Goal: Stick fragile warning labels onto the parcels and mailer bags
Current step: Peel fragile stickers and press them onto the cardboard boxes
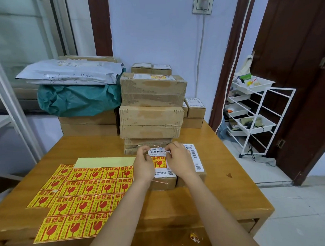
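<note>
Nearest, on the wooden counter (234, 184): sheets of fragile labels (83, 195), yellow with red print, each showing a broken wine glass, arrows and the heading 易碎品, with 小心轻放 down the side; smaller print unreadable. Bare pale-yellow backing sheet (104, 161) just behind them. Right of the sheets, a small cardboard parcel (163, 182), a white shipping label (160, 152) on top with barcode, digits too small to read, and a QR code low on it. One fragile label (158, 162) lies stuck on that top face, over the shipping label. Left hand (143, 166) rests at the parcel's left edge, right hand (178, 161) at its right side; fingers of both bent down onto the parcel top, fingertips at the shipping label's upper edge, whether pinching or only pressing cannot be told. Second small parcel (198, 169) touching on the right, white label with barcode and QR code. Behind: a stack of taped brown cartons (152, 108), the top one bearing a white label and a yellow-red sticker. Farther left: a green mailer bag (78, 100) under a grey mailer bag (69, 72) with illegible handwriting, both on flat cartons. Small labelled boxes (194, 107) at the back right.
</note>
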A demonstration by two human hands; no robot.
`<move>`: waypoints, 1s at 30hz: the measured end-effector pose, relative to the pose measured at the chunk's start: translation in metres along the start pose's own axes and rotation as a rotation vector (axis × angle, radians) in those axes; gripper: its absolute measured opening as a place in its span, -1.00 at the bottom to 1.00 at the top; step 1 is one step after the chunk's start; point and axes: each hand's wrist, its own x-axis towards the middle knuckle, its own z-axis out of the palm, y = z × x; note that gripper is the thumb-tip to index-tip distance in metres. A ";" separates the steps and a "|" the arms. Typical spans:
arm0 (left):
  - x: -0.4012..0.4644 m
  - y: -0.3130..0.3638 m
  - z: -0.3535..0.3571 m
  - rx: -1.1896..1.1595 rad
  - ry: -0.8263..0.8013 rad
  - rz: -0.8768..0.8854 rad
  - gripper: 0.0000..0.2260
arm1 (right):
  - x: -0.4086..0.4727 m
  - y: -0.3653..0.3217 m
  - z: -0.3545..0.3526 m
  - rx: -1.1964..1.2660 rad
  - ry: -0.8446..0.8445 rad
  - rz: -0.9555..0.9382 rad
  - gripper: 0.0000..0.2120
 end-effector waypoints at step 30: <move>0.001 -0.003 0.001 -0.030 -0.004 -0.030 -0.73 | 0.002 0.001 0.001 -0.037 -0.007 -0.003 -0.78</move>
